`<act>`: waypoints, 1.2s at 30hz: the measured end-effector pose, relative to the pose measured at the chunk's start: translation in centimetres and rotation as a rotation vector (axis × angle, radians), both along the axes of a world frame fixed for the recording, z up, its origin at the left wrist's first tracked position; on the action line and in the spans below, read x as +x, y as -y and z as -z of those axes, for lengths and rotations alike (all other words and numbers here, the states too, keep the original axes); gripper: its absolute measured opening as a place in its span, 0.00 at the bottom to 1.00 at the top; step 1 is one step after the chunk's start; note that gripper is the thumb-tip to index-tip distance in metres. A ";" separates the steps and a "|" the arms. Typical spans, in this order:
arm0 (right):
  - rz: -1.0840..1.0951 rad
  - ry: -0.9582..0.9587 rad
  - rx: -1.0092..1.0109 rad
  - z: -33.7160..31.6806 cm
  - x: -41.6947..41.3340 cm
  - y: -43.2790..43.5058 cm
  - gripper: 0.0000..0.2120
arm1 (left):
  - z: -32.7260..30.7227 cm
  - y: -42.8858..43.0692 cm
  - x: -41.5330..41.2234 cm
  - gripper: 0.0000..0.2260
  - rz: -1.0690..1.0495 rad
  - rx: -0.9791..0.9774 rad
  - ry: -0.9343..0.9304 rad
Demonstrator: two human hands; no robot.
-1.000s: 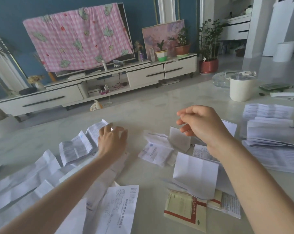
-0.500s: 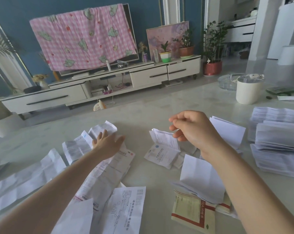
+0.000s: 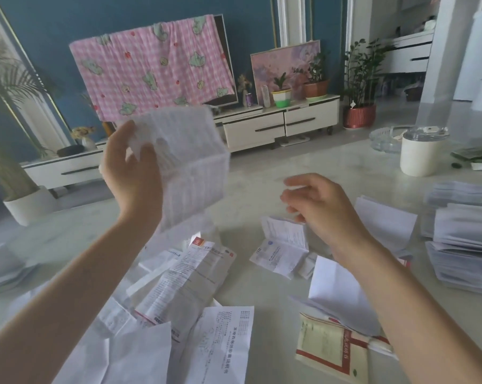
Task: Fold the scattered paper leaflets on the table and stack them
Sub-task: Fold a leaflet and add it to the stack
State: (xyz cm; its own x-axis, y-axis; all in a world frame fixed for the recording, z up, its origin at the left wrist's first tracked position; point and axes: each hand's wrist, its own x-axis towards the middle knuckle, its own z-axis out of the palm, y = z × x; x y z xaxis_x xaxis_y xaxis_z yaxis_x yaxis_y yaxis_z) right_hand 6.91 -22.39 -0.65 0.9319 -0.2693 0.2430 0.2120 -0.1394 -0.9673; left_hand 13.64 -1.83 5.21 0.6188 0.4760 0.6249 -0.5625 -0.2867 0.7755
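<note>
our left hand [image 3: 131, 176] is up in the air over the worktop [image 3: 262, 295], fingers curled round the left edge of one leaflet [image 3: 192, 162]. it hangs opened out and it's too blurry for us to read. our right hand [image 3: 320, 206] hovers lower and off to the right, fingers loose and a bit spread, holding nothing, just above a small folded leaflet [image 3: 278, 253]. the other leaflets lie scattered on the worktop: a long red-printed one [image 3: 190, 278] beside our left forearm, a plain white sheet [image 3: 342, 297] partly behind our right forearm, and a yellow and red booklet [image 3: 328, 347] nearer to us. a stack of papers [image 3: 467, 245] sits at the far right, with a white canister [image 3: 421, 156] behind it.
</note>
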 end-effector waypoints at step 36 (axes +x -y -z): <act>-0.250 0.182 0.062 -5.0 -2.7 -3.6 0.23 | -5.2 -6.1 -8.3 0.10 0.031 0.926 0.044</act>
